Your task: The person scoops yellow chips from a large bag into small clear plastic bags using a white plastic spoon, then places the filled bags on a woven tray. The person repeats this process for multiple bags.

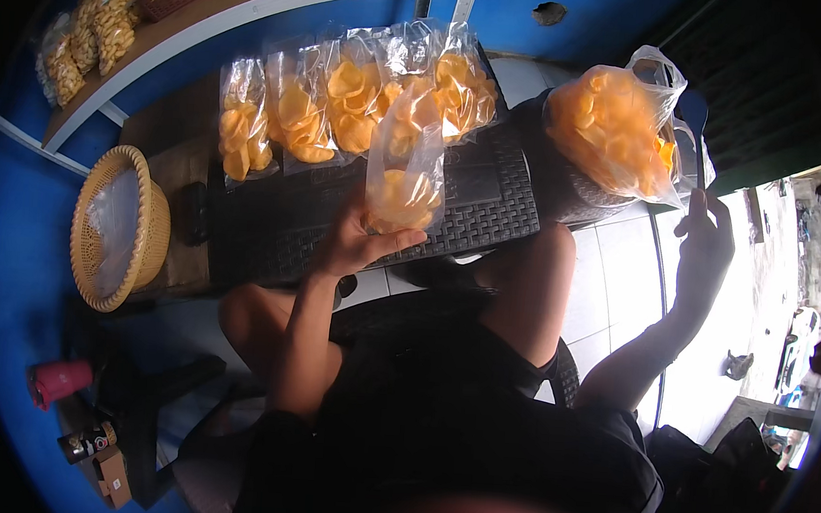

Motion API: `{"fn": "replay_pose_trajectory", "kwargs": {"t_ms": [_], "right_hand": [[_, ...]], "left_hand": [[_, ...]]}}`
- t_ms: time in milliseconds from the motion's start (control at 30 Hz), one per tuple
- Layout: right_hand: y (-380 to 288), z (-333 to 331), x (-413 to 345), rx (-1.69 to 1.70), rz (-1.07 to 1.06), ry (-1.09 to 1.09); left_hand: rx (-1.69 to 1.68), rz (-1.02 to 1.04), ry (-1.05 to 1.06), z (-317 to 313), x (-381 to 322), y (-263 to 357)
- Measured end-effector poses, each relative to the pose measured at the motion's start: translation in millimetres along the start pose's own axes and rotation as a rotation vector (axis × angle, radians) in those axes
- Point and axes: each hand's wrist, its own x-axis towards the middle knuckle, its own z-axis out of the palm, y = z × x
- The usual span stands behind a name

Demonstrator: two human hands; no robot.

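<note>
My left hand (365,243) holds a clear plastic bag (406,186) partly filled with orange chips, its mouth upward. Out to the right, my right hand (705,229) grips the handle of a dark spoon-like utensil (699,126), raised beside a large clear bag of orange chips (601,131). That large bag rests on a dark woven stool or container, with white bag handles at its side. Several smaller bags of chips (352,108) lie in a row along the far side of the black woven-pattern table (469,225).
At the left stands a yellow plastic basket (151,233) with clear bags inside. A shelf (256,7) above carries bagged snacks (104,22). A pink tumbler (61,380), a dark can (85,441) and a small cardboard box (111,478) are at lower left.
</note>
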Motion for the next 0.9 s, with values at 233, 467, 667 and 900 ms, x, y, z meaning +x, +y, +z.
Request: {"fn": "replay_pose_trajectory", "kwargs": {"t_ms": [233,467,667,900], "right_hand": [[28,1,46,-0.684,-0.054,-0.074],[58,64,114,-0.737,-0.372,-0.118],[77,91,153,-0.924,-0.493,-0.113],[86,85,165,-0.976,-0.451,-0.168]], "left_hand": [[-0.06,-0.008,-0.016,5,2,-1],[-0.063,-0.019,-0.021,12,1,4],[-0.052,0.013,0.012,16,1,3],[-0.079,0.013,0.002,11,2,-8]]}}
